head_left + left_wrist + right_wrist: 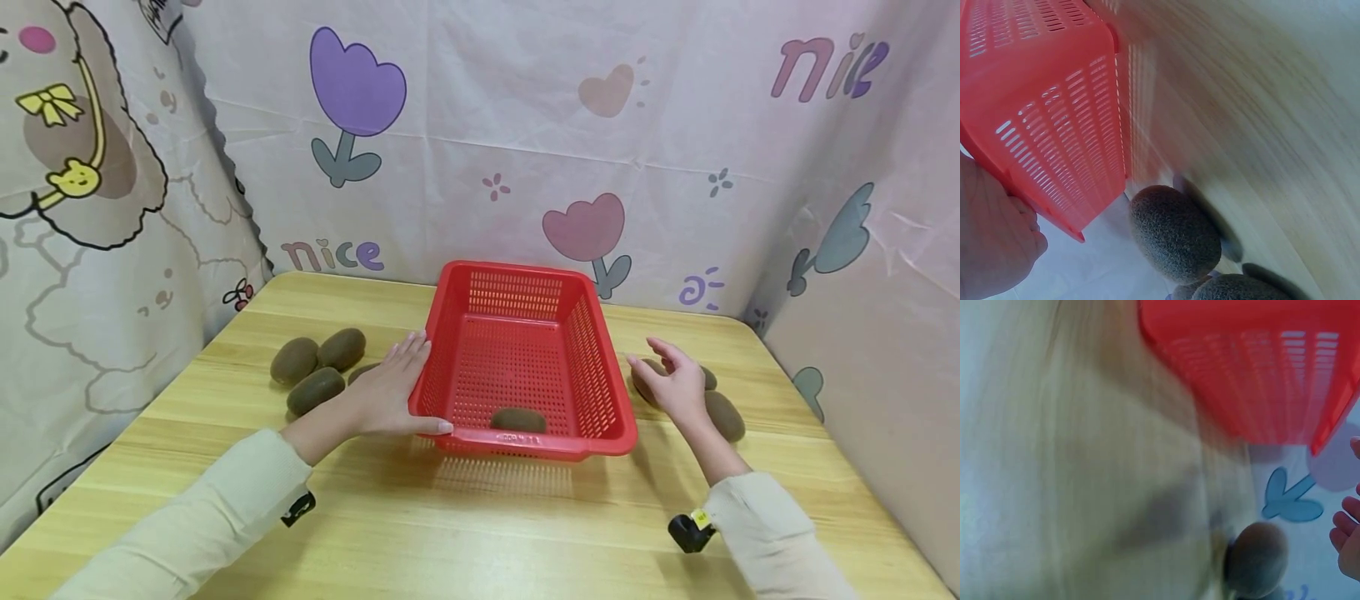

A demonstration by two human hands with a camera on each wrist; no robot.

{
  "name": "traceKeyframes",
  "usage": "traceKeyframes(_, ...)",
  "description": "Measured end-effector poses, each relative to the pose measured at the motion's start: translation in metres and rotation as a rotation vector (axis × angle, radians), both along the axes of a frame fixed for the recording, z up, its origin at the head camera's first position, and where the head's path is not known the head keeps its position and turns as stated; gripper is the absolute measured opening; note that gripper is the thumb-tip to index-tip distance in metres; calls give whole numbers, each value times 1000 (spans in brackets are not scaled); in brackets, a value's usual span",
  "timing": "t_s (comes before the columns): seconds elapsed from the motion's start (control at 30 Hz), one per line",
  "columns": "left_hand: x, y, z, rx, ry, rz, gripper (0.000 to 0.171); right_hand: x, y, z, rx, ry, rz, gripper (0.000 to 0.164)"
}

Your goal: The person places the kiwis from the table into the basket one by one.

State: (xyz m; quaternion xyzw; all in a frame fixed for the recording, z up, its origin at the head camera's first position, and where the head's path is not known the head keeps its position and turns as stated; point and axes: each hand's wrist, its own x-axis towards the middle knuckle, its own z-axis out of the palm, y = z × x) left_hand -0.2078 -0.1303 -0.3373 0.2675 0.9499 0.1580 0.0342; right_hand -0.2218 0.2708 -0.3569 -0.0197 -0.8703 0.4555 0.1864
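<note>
A person's left hand lies at the near left corner of a red plastic basket, its fingers straight along the left rim and its thumb stretched out on the near rim. Inside the basket, to the right of that thumb, one brown kiwi rests behind the near wall. To the left of the same hand, three kiwis sit close together on a wooden table, and a fourth kiwi shows partly beyond the fingers.

The right hand hovers to the right of the basket, holding nothing, thumb and fingers spread apart in a loose curve. A kiwi lies on the table just below its thumb; the right wrist view shows the fingers apart from a kiwi. Two more kiwis lie just right of this hand, one partly hidden behind it.
</note>
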Motion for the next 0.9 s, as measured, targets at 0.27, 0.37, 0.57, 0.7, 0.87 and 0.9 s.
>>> traceKeyframes(0.27,1,0,1,-1,10,-5,119,0,10,-19,28,-52,-90,56)
traceKeyframes(0.37,2,0,1,2,17,-3,118,2,12,-24,49,-67,-123,57)
traceKeyframes(0.57,3,0,1,12,23,-1,117,0,16,-32,88,-92,-182,60)
traceKeyframes(0.7,3,0,2,17,19,1,116,-2,19,-36,94,-104,-188,60)
traceKeyframes(0.87,3,0,1,18,18,1,116,-5,21,-39,118,-125,-191,62)
traceKeyframes(0.9,3,0,1,17,17,2,117,-5,21,-40,122,-126,-192,62)
